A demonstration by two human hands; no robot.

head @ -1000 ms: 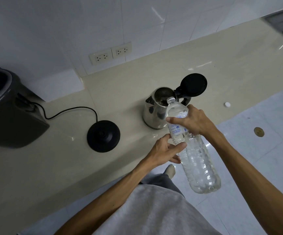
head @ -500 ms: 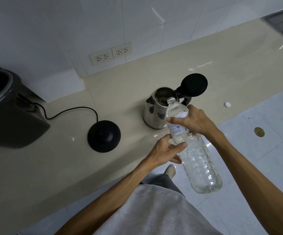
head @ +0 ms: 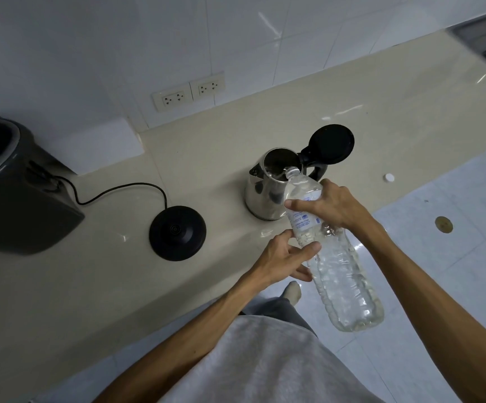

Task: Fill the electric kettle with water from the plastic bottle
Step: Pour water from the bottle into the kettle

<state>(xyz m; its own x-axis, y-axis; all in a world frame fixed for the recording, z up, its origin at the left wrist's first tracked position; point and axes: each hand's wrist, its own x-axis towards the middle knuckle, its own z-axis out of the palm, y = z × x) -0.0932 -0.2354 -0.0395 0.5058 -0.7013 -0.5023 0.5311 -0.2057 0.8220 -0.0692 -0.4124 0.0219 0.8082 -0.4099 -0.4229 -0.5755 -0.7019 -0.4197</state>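
A steel electric kettle point(head: 265, 193) stands on the beige counter point(head: 119, 286) with its black lid point(head: 331, 144) flipped open. A clear plastic bottle point(head: 340, 274) is tilted, its uncapped mouth over the kettle's rim and its base raised toward me. My right hand point(head: 333, 206) grips the bottle around the label near the shoulder. My left hand point(head: 284, 257) holds the bottle's middle from the left side. Any stream of water is too faint to see.
The kettle's black round base point(head: 177, 232) with its cord lies left of the kettle. A dark appliance point(head: 14, 193) stands at the far left. A white bottle cap point(head: 388, 178) lies on the counter to the right. Two wall sockets point(head: 188, 92) sit behind.
The bottle's base has risen slightly and its mouth sits a little further over the kettle's opening. Both hands keep their grip.
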